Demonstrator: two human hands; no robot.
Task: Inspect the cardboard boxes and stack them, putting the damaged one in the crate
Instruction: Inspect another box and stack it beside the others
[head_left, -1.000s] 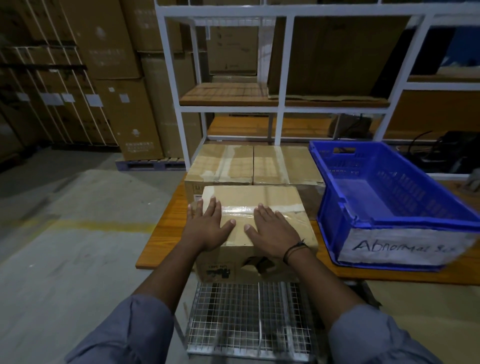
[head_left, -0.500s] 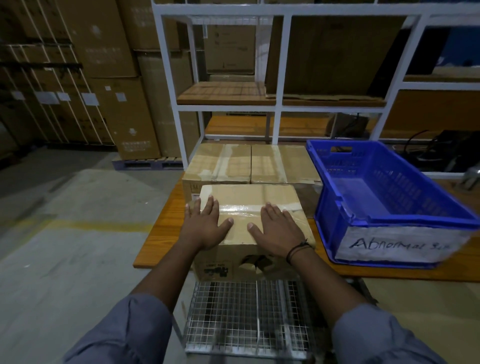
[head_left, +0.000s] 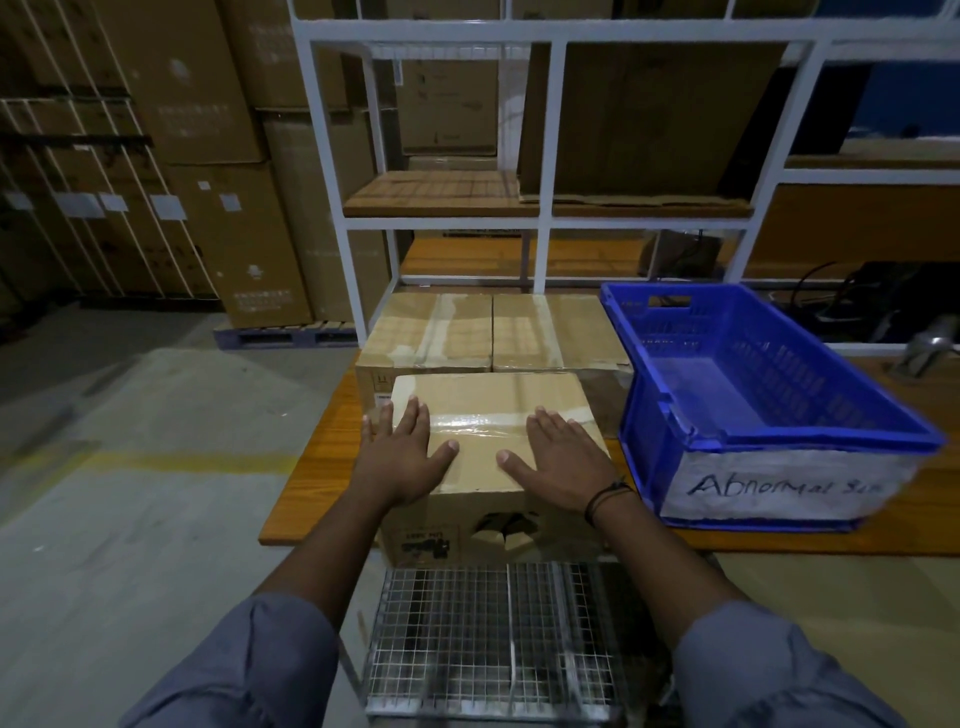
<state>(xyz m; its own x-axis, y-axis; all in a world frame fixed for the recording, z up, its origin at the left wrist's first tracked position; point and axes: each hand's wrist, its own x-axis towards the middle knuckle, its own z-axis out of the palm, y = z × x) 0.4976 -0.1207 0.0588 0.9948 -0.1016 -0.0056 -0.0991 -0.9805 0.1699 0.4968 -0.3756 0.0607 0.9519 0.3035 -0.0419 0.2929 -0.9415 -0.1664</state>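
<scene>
Both flat hands (head_left: 402, 454) press the taped, torn cardboard box (head_left: 493, 400).

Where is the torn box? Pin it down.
Head view, centre: the torn box sits at the table's near edge, just left of the crate, with the left hand and right hand flat on its top.

Dim warehouse, white shelving (head_left: 543, 228), concrete floor (head_left: 156, 467)
</scene>
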